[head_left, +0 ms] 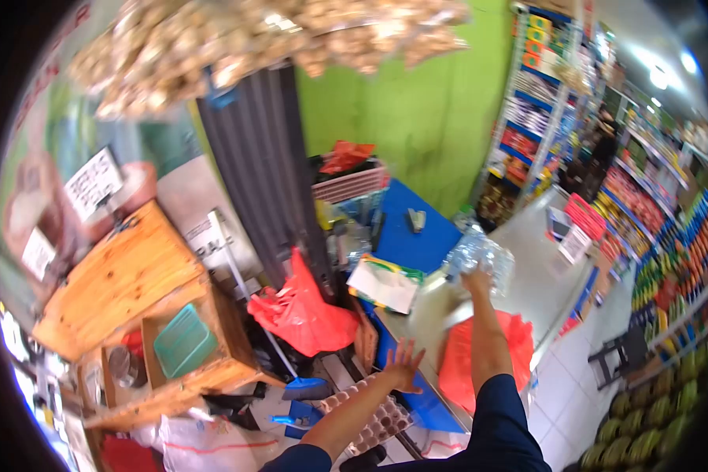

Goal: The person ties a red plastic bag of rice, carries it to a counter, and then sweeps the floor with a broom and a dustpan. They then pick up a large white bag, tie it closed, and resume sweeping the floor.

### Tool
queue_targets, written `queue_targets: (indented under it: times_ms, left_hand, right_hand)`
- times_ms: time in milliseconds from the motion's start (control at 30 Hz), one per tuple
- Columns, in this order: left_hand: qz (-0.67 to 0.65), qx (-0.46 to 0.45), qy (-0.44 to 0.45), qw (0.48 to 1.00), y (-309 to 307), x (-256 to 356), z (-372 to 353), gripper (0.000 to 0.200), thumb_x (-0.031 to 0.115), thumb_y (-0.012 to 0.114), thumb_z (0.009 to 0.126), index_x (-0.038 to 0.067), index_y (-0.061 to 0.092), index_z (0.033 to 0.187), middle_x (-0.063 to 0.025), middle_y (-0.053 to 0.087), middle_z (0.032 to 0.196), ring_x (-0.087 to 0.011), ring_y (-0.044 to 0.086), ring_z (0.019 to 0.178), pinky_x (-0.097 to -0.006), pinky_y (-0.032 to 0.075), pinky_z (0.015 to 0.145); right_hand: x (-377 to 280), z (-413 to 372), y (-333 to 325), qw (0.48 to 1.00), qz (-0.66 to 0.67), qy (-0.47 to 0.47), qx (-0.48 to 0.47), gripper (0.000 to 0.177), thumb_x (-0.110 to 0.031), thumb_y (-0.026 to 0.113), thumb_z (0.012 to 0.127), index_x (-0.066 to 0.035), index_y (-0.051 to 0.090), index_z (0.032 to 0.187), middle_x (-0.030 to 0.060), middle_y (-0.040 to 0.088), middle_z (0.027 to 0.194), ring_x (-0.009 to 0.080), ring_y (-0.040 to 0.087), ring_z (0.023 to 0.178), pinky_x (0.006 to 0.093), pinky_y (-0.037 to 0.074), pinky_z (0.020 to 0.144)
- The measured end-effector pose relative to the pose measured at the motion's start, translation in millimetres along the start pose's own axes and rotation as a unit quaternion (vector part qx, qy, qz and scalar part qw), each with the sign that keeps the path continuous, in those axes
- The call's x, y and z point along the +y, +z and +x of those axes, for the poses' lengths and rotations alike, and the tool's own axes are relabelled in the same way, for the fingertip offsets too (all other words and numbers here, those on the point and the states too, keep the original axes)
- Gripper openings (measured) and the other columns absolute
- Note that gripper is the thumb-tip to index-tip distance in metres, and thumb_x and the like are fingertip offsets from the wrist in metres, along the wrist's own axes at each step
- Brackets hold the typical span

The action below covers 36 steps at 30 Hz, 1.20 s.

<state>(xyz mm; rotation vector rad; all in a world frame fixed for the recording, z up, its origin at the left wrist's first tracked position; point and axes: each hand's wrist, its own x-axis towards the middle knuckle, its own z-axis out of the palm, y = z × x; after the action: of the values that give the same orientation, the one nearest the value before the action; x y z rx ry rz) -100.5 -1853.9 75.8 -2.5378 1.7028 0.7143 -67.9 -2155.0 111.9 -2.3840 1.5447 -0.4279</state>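
My right hand [477,281] is closed on a clear plastic bundle [492,259] over the metal counter [527,228]; what the bundle contains is too blurred to tell. Below that arm a red plastic bag [456,366] sits at the counter's near edge, partly hidden by my forearm. My left hand [403,366] hangs with fingers spread and nothing in it, above the egg trays [377,417] and left of the red bag. A white and green packet [385,285] lies on the blue surface [417,236] beyond it.
Another red bag [311,315] hangs at the dark pillar. A wooden stand [118,275] with a green basket [185,341] is at the left. A broom [307,388] leans near the egg trays. Filled bags hang overhead. Shelves, a black stool [621,358] and a person [602,145] are at the right.
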Motion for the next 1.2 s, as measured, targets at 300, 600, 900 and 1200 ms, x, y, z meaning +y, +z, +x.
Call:
queue_targets:
  times_ms: [300, 600, 900, 1200]
  left_hand:
    - [-0.141, 0.085, 0.046, 0.985, 10, -16, -5, 0.103, 0.054, 0.066, 0.064, 0.015, 0.009, 0.141, -0.0193, 0.001, 0.144, -0.0382, 0.004, 0.132, -0.0562, 0.019, 0.101]
    - [-0.932, 0.105, 0.091, 0.334, 19, -71, -276, 0.082, 0.047, 0.052, 0.084, 0.019, 0.0, 0.14, -0.0119, 0.024, 0.139, -0.0265, 0.037, 0.12, -0.0441, 0.039, 0.09]
    - [-0.672, 0.525, -0.062, 0.519, 166, -154, -474, 0.02, -0.006, 0.052, 0.07, 0.005, 0.048, 0.085, -0.0005, 0.05, 0.082, -0.0089, 0.048, 0.079, -0.0225, 0.039, 0.07]
    - [-0.928, 0.258, -0.073, 0.259, 194, -217, -581, 0.024, 0.014, 0.054, 0.082, 0.008, 0.049, 0.105, -0.0073, 0.058, 0.094, -0.0184, 0.059, 0.083, -0.0293, 0.048, 0.072]
  right_hand:
    - [-27, -33, -15, 0.973, 0.098, -0.074, 0.195, 0.024, -0.018, 0.054, 0.08, 0.001, 0.058, 0.095, 0.0179, 0.056, 0.089, 0.0325, 0.057, 0.08, 0.0396, 0.045, 0.075]
    - [-98, -447, -85, 0.794, 0.555, -0.213, -0.126, 0.005, -0.009, 0.041, 0.084, -0.007, 0.044, 0.086, -0.0009, 0.038, 0.074, 0.0073, 0.035, 0.066, 0.0218, 0.029, 0.057]
    - [-162, -716, -9, 0.703, 0.551, 0.062, -0.445, 0.026, -0.008, 0.043, 0.088, -0.001, 0.042, 0.112, 0.0083, 0.049, 0.106, 0.0128, 0.051, 0.091, 0.0265, 0.044, 0.075]
    - [-249, -795, -35, 0.676, 0.252, -0.638, -0.27, 0.063, -0.032, 0.074, 0.068, -0.008, 0.045, 0.118, 0.0183, 0.039, 0.125, 0.0341, 0.038, 0.118, 0.0437, 0.03, 0.097]
